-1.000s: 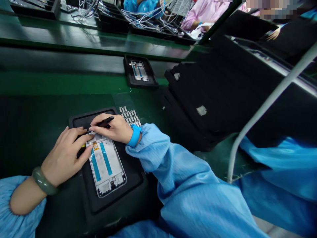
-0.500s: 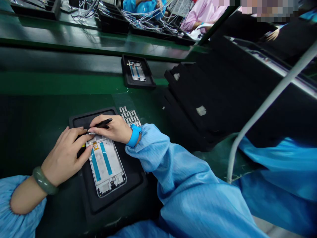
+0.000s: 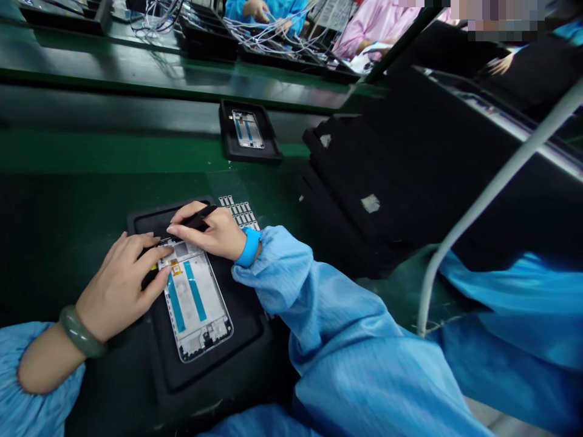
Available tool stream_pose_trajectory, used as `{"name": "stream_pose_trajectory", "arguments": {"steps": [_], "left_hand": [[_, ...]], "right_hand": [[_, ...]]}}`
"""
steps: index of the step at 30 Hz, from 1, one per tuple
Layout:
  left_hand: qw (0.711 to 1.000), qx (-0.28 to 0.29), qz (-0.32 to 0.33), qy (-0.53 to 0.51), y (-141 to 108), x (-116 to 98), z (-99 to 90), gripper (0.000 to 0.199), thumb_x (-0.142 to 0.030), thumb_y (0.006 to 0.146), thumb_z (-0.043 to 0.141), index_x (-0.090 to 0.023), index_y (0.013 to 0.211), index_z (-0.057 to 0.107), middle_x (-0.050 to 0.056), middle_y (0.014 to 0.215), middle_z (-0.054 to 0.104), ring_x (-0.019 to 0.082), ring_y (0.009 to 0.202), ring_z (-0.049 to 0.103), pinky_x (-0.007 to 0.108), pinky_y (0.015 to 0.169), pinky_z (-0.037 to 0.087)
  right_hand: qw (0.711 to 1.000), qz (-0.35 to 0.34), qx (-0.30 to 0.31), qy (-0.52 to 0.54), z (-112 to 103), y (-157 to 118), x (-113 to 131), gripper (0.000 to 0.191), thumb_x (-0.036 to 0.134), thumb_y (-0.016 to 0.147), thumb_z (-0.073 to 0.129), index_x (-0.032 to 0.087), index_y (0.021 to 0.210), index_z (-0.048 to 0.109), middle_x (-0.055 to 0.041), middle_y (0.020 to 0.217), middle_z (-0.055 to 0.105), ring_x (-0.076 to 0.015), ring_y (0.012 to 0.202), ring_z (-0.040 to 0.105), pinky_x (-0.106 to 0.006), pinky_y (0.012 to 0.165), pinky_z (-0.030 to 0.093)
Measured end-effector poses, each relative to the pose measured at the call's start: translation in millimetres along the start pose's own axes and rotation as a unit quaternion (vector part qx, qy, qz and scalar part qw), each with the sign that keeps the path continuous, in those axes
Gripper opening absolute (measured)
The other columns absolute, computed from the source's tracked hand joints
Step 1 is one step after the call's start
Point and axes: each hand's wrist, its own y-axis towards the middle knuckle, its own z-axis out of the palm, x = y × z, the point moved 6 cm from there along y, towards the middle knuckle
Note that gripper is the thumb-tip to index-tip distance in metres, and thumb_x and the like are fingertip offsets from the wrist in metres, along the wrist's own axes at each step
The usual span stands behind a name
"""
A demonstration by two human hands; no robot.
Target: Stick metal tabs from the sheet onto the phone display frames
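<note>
A silver phone frame (image 3: pixel 200 303) with two blue strips lies in a black tray (image 3: pixel 182 379). My left hand (image 3: pixel 121 279) steadies its upper left corner, thumb at the side edge and index fingertip on the top part. Under those fingers, a dark part with a bit of yellow is mostly hidden. Pinched in my right hand (image 3: pixel 218 233) is a slim black pen-like tool (image 3: pixel 203 215), above the frame's top end. The tool's tip is hard to make out. A sheet of small metal pieces (image 3: pixel 241 211) lies just beyond my right hand.
Farther back, another black tray (image 3: pixel 228 142) holds a similar phone frame (image 3: pixel 248 130). Stacked black trays (image 3: pixel 355 182) stand at the right, near a grey cable (image 3: pixel 492 194). Across the bench, co-workers' hands (image 3: pixel 259 11) are near white cables (image 3: pixel 273 30).
My right hand has lifted slightly up and right from the frame's top edge, with the black tool tilted along. The far tray has shifted slightly left. My left hand stays put.
</note>
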Motion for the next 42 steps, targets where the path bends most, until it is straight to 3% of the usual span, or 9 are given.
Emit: {"name": "stream_pose_trajectory", "arguments": {"steps": [11,18,24,28,32,42], "left_hand": [[1.0,-0.005,-0.008,-0.011,0,1,-0.2,0.031,-0.03,0.085,0.05,-0.021,0.114,0.056,0.01,0.114,0.054,0.028,0.115,0.049,0.051,0.101,0.039],[1.0,-0.001,-0.012,-0.018,0,3,0.6,0.031,-0.032,0.086,0.048,-0.022,0.113,0.056,0.01,0.114,0.055,0.028,0.115,0.049,0.051,0.101,0.038],[0.998,-0.009,-0.05,-0.022,4,6,-1.5,0.039,-0.041,0.088,0.043,-0.014,0.117,0.049,0.012,0.109,0.058,0.027,0.107,0.053,0.051,0.103,0.034],[0.997,-0.033,-0.071,0.026,12,4,-3.2,0.03,-0.038,0.088,0.042,-0.017,0.103,0.056,0.009,0.094,0.06,0.026,0.093,0.056,0.044,0.087,0.045],[0.988,-0.053,-0.11,0.09,20,6,-3.7,0.024,-0.036,0.087,0.042,-0.021,0.089,0.06,0.006,0.082,0.058,0.024,0.081,0.055,0.039,0.072,0.046],[0.979,-0.042,-0.138,0.145,31,7,-5.0,0.024,-0.038,0.085,0.044,-0.021,0.074,0.059,0.006,0.075,0.054,0.026,0.079,0.055,0.039,0.062,0.04]], "right_hand": [[0.998,0.017,0.06,-0.011,6,-1,-3,0.017,0.029,0.087,0.056,0.013,0.09,0.061,-0.0037,0.089,0.068,-0.0102,0.081,0.064,-0.021,0.076,0.05],[0.997,0.024,0.061,-0.039,7,-2,-4,0.016,0.029,0.087,0.056,0.013,0.09,0.061,-0.0033,0.087,0.068,-0.0104,0.08,0.064,-0.021,0.075,0.05],[0.998,0.019,0.052,-0.037,6,-2,-2,0.018,0.03,0.087,0.056,0.013,0.09,0.061,-0.0032,0.087,0.068,-0.0098,0.079,0.065,-0.02,0.073,0.05],[0.996,0.03,0.059,-0.053,8,-3,-5,0.019,0.032,0.088,0.055,0.014,0.091,0.061,-0.0028,0.088,0.068,-0.01,0.08,0.064,-0.02,0.074,0.05],[0.996,0.027,0.063,-0.058,8,-3,-5,0.02,0.032,0.088,0.054,0.014,0.092,0.061,-0.003,0.089,0.068,-0.0105,0.083,0.065,-0.021,0.076,0.049],[0.998,0.021,0.046,-0.029,7,-2,-2,0.019,0.031,0.086,0.058,0.013,0.089,0.063,-0.0023,0.084,0.068,-0.0105,0.078,0.064,-0.021,0.074,0.049]]}}
